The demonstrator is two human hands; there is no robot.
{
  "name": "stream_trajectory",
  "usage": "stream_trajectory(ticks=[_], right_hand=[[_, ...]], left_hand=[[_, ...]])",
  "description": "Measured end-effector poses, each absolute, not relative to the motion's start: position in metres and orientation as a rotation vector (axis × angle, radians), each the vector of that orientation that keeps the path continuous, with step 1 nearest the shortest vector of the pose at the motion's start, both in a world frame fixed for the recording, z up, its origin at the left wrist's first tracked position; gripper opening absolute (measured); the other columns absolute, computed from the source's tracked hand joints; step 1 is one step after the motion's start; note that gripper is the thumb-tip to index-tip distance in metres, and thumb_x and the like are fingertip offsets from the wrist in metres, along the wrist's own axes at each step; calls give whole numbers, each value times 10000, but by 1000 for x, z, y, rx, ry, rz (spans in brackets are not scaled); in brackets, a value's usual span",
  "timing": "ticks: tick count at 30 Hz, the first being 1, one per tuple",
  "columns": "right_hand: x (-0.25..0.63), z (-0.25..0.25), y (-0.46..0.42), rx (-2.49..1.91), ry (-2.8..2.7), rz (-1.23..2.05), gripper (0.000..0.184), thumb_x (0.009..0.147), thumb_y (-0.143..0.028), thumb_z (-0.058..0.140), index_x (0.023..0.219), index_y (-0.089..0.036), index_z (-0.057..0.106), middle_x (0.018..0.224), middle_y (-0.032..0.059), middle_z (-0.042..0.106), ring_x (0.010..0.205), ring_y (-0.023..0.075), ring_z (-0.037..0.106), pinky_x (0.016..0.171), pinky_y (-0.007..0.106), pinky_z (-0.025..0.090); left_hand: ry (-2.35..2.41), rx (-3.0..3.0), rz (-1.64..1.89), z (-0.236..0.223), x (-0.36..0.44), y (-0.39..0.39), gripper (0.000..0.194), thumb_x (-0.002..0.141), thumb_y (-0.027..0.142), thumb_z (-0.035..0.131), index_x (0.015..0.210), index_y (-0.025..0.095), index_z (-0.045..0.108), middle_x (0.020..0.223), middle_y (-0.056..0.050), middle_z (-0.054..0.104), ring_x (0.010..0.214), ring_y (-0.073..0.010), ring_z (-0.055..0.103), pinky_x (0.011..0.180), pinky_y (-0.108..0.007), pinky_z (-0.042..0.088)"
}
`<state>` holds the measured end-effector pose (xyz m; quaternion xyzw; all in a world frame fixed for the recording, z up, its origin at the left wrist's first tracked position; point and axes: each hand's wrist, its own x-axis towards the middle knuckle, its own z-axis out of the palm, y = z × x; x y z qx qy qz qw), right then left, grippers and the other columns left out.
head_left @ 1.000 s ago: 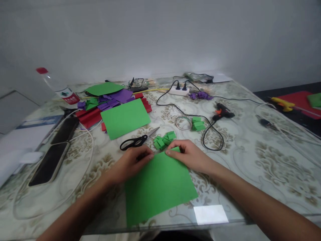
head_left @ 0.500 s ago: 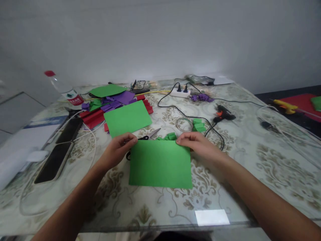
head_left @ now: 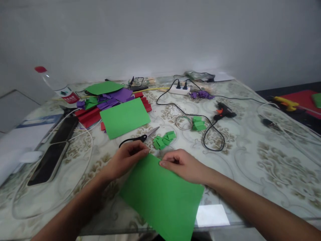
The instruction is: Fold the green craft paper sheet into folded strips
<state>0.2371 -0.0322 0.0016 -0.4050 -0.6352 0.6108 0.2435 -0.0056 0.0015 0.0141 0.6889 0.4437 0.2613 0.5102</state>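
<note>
Head view: the green sheet lies on the near side of the scissors, tilted cornerwise, its lowest corner cut off at the lower border of the view. The left hand pinches its far corner, thumb uppermost; the right hand grips the edge to the right of that corner, fingers curled in. The fingertips of both hands are partly concealed, and the left hand masks part of the scissors' handle. Both forearms are cropped by the frame. Far to the right of the scissors, the yellow glue gun is dim and hard to make out.

Counts are as follows. Flat green sheets number three — the held one, a rectangular sheet just beyond the scissors, and a pointed sheet farther beyond. Folded green pieces to the right of the scissors number two: the nearer piece close beside the blades, the farther piece next to a wire ring. Well to the left of the scissors lie two phones; beyond and to the right stand one power strip — with two plugs — and one black glue gun. Overlapping purple strips, beyond and left, cannot be counted reliably.
</note>
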Motion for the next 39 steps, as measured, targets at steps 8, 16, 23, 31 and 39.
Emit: stream_trajectory(ticks=[8, 16, 23, 31, 39], right_hand=[[244, 2, -24, -1221, -1575, 1650, 447, 839, -619, 638, 767, -178, 644, 600, -45, 421, 532, 107, 329, 506, 255, 242], [239, -4, -29, -1092, -1652, 1691, 380, 880, -538, 640, 798, -167, 643, 621, -44, 444, 565, 107, 372, 523, 246, 259], [231, -12, -34, -1099, -1584, 1666, 268, 878, -449, 682, 868, -192, 603, 606, -64, 454, 543, 103, 382, 504, 239, 256], [225, -11, -38, -1063, -1565, 1625, 244, 890, -424, 672, 862, -191, 605, 619, -55, 474, 552, 105, 400, 511, 240, 270], [225, -11, -39, -1049, -1536, 1665, 144, 816, -303, 706, 793, -190, 619, 639, -45, 499, 583, 109, 435, 540, 235, 310]], left_hand=[[1143, 1452, 853, 14, -22, 14, 267, 909, 423, 662, 866, 162, 627, 689, -5, 645, 612, -133, 594, 590, -247, 462], [1077, 1681, 617, 11, -7, 1, 308, 892, 457, 680, 975, 160, 682, 816, -17, 634, 736, -145, 564, 623, -232, 424], [1048, 1784, 450, 8, 0, -6, 366, 912, 515, 617, 865, 158, 677, 719, 11, 565, 659, -131, 488, 574, -232, 358], [1009, 1903, 431, 10, 1, -9, 305, 940, 464, 602, 930, 185, 724, 789, -6, 671, 714, -146, 554, 623, -237, 389], [972, 1940, 415, 12, 4, -10, 285, 955, 413, 580, 873, 171, 708, 781, -13, 677, 730, -148, 574, 649, -236, 413]])
